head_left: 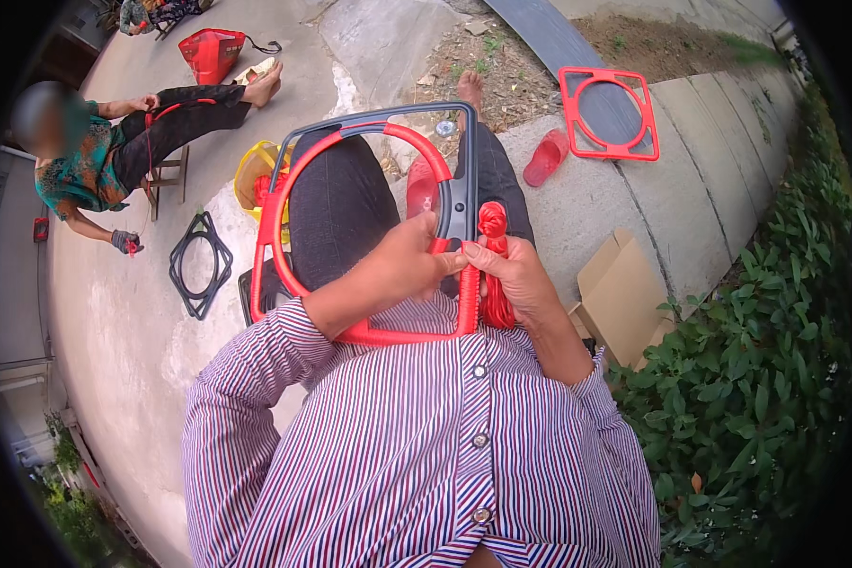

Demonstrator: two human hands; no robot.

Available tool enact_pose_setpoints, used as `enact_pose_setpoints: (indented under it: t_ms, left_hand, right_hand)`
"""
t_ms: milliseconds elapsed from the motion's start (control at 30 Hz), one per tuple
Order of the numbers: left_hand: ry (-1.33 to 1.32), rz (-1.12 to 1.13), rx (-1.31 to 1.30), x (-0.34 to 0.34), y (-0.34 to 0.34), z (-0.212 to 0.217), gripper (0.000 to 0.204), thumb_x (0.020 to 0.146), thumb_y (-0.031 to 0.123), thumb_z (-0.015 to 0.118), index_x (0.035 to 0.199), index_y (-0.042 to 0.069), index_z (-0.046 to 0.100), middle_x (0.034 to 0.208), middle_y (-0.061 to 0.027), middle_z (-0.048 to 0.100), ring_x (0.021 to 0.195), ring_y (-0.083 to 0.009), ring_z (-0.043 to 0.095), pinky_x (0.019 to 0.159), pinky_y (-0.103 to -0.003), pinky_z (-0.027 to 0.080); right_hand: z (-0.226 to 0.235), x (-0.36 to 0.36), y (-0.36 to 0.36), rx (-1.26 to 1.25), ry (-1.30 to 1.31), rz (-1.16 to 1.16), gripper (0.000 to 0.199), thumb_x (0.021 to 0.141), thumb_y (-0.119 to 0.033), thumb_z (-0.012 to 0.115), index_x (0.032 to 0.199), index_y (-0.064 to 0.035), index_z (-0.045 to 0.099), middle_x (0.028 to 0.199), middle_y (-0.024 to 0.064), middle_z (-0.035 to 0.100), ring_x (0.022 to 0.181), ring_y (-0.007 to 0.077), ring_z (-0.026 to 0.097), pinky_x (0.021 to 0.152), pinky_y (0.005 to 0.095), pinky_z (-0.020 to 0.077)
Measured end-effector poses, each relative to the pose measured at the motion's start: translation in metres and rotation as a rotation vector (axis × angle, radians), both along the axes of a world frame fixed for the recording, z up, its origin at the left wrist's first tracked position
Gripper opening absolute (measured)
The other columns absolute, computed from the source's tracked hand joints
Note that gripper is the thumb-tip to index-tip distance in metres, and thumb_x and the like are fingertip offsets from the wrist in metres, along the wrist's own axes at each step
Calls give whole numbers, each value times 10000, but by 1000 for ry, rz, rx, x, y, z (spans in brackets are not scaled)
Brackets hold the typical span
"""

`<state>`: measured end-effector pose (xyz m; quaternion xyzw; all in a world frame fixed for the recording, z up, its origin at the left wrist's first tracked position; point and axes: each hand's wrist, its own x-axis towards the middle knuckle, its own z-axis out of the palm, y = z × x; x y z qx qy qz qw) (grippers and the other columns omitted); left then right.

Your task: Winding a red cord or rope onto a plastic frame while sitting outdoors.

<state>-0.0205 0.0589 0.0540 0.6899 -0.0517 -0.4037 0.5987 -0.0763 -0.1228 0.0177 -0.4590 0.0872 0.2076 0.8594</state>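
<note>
While the frame is resting on the lap, both hands are working at its right side bar.

Frame: a grey square frame (459,180) with a red-wrapped ring inside is leaning upright against the person's knees, so the bar being wrapped is facing the hands.
Left hand: the left hand (402,265) is clenching the bar from the inside, steadying it.
Right hand: the right hand (521,279) is grasping a bundle of red cord (492,237), keeping it taut beside the bar.
Around: a finished red frame (608,114) is lying on the concrete slab beyond a red sandal (546,157); a black frame (200,263) is lying on the ground to the left; a cardboard box (623,293) is sitting open near the bushes.
Co-worker: a seated person (114,151) is handling red cord well apart.
Obstruction: the hands are hiding the wrapping point itself.
</note>
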Motion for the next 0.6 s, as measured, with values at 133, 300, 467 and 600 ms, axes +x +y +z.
enact_pose_setpoints:
  t_ms: [133, 300, 467, 600]
  left_hand:
    - [315, 143, -318, 1, 13, -20, 117, 964, 102, 511, 911, -2, 507, 638, -92, 579, 406, -144, 534, 329, -217, 406]
    - [372, 218, -293, 6, 18, -25, 145, 976, 108, 482, 877, 8, 514, 616, -82, 562, 394, -140, 512, 336, -230, 423]
    - [330, 248, -358, 15, 28, -26, 125, 976, 107, 481, 875, 34, 498, 608, -57, 543, 389, -129, 493, 328, -231, 407]
    - [338, 209, -378, 7, 33, -21, 74, 950, 98, 512, 916, 33, 500, 618, -53, 536, 390, -145, 469, 336, -272, 377]
  right_hand:
    - [-11, 0, 12, 3, 37, 15, 200, 913, -178, 624, 949, 18, 634, 804, 94, 664, 688, 134, 640, 599, 232, 518]
    - [0, -6, 19, -195, 86, 51, 220, 910, -192, 628, 973, 18, 635, 782, 69, 666, 591, 73, 592, 536, 177, 470]
    - [12, -23, 32, -291, 64, 148, 197, 901, -194, 638, 931, 1, 634, 768, 43, 649, 543, 51, 529, 514, 175, 418]
    - [4, -22, 15, -212, 59, 188, 216, 903, -209, 643, 918, 6, 633, 718, 47, 632, 541, 59, 540, 508, 178, 424]
